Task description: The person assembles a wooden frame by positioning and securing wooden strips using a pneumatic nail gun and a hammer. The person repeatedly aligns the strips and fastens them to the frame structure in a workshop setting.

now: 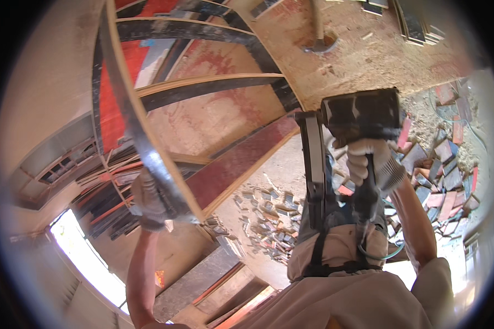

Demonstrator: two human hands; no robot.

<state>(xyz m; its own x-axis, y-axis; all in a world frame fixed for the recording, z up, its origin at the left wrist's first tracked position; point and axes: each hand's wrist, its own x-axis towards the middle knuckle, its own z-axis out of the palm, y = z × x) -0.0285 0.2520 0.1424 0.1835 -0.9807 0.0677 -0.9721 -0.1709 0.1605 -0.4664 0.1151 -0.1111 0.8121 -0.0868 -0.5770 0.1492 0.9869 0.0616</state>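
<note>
My right hand (369, 159), in a pale knit work glove, is closed round the handle of a black nail gun (362, 118). Its long magazine (314, 164) hangs to the left of the hand, and a thin green hose (387, 256) loops below the grip. A large ladder-like wooden frame (142, 126) of black-faced plywood strips stands at the left. Against its near corner is my gloved left hand (147, 200), gripping the long side board; part of the fingers is hidden. The frame's near end board (241, 164) is reddish. The gun is apart from the frame.
A hammer (318, 33) lies on the sawdust-strewn worktop (362, 66), with stacked strips (411, 24) behind it. Heaps of wood offcuts (444, 175) cover the floor at right, and smaller scraps (269, 219) lie below the frame. Long boards (107, 192) are piled at left.
</note>
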